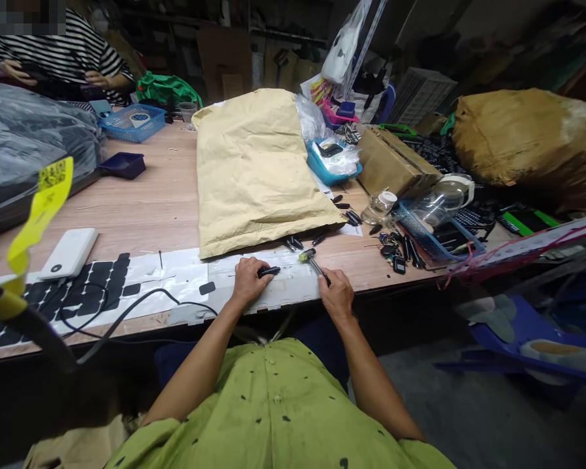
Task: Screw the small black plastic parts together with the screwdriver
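Observation:
My left hand (248,281) is closed around a small black cylindrical piece (269,271), its end sticking out to the right over a white board (293,290) at the table's front edge. In my right hand (336,294) is the handle of a small hammer (314,264). Its yellow-green head is tilted up to the left, apart from the black piece. Several more black pieces (293,243) lie just beyond, by the lower edge of a large tan paper sack (258,169).
A white power bank (70,253) and black cable (141,303) lie left, by sheets of black pads (100,286). On the right are a glass jar (379,207), keys (398,263) and a blue basket (432,234). Another person in a striped sleeve (112,64) sits far left.

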The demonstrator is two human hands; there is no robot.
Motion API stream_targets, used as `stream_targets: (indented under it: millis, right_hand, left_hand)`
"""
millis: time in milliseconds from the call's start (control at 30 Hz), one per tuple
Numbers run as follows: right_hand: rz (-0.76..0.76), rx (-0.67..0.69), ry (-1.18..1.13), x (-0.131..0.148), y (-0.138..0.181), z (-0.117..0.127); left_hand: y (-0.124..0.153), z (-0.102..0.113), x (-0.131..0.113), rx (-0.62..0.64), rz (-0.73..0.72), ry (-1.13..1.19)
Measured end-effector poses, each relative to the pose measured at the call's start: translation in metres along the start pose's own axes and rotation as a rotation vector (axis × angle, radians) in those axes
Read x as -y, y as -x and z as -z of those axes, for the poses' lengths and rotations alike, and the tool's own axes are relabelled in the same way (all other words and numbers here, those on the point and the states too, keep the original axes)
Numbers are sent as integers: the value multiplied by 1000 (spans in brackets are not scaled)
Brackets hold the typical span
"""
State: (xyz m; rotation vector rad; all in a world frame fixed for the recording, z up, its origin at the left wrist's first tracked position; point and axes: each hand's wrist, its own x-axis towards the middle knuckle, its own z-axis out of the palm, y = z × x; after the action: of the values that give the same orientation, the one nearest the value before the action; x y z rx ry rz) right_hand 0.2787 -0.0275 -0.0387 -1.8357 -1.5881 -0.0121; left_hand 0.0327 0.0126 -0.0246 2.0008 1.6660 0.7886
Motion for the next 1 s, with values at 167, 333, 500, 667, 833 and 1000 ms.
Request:
stream_targets:
  millis: [167,333,500,667,833,1000]
  right_hand:
    - [-117,47,-243,12,12,14]
    - [-196,149,-487,30,21,26]
    - [-368,280,-669,43,29,27]
    - [-520,360,-766,47,32,27]
    - [-533,365,-782,48,33,27]
    - [-468,344,-749,47,37,26]
  left_hand:
    - [0,4,-4,50,-1,-5]
    - [0,7,-4,59,-10,5]
    - [0,8,-4,79,-21,-9]
    - [0,8,-2,83,-21,-7]
    - [0,9,-1,81,-33,25]
    - [0,9,-1,105,-40,40]
